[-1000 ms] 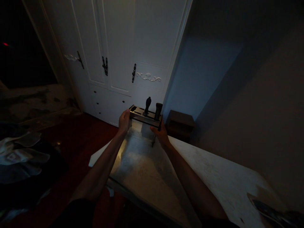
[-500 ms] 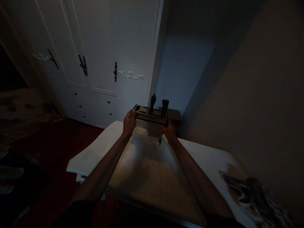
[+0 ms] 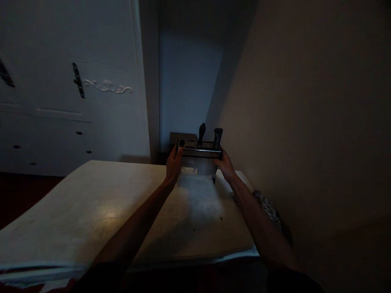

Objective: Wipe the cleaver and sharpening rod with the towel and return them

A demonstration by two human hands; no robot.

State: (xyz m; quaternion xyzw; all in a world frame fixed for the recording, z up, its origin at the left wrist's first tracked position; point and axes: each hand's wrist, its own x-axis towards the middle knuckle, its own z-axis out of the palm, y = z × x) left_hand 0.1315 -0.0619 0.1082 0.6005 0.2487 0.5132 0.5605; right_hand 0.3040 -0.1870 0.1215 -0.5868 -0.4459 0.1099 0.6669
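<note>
A metal knife rack [image 3: 199, 156] with two dark handles sticking up from its top stands at the far end of a pale table [image 3: 100, 203]. My left hand [image 3: 174, 165] grips the rack's left end. My right hand [image 3: 225, 166] grips its right end. Both arms stretch out over the tabletop. The room is dim, so the rack's lower part is hard to make out.
A white wardrobe [image 3: 70, 81] with dark handles and small drawer knobs fills the left background. A plain wall [image 3: 305, 122] runs along the right of the table. A patterned cloth [image 3: 270, 209] lies at the table's right edge. A dark box [image 3: 180, 137] sits behind the rack.
The view has swung to the right. Both hands have carried the knife rack toward the far right corner of the table, close to the wall.
</note>
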